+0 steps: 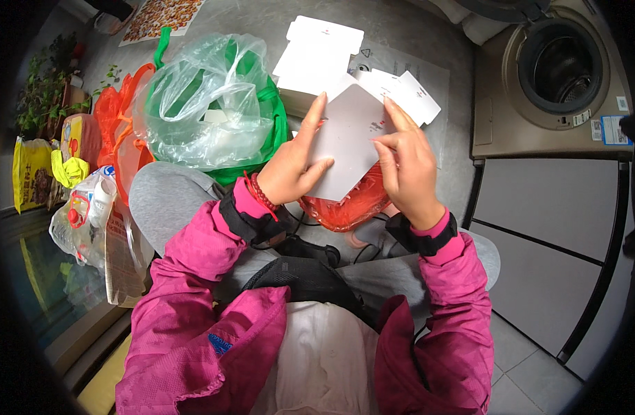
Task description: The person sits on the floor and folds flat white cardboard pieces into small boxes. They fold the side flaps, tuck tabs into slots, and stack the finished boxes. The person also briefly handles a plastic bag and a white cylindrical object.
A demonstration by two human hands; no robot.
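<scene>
My left hand [289, 166] holds the left edge of a flat pale-grey card blank [348, 138], forefinger stretched up along it and thumb lying on its lower left. At the opposite edge, my right hand [411, 162] has its fingers bent around the card's upper right side. The card is tilted and tapers toward the bottom. Just beyond it lies a stack of white die-cut card blanks [317, 55]. More white card pieces [407, 93] lie to the right of that stack. Under the card, a red plastic bag [345, 211] is partly covered.
At the left, a green bag lined with clear plastic [203, 104] stands beside orange-red plastic bags [116, 111]. A clear bag of bottles [82, 214] is nearer me. To the right are a front-loading washing machine [497, 104] and grey drawer fronts [546, 200].
</scene>
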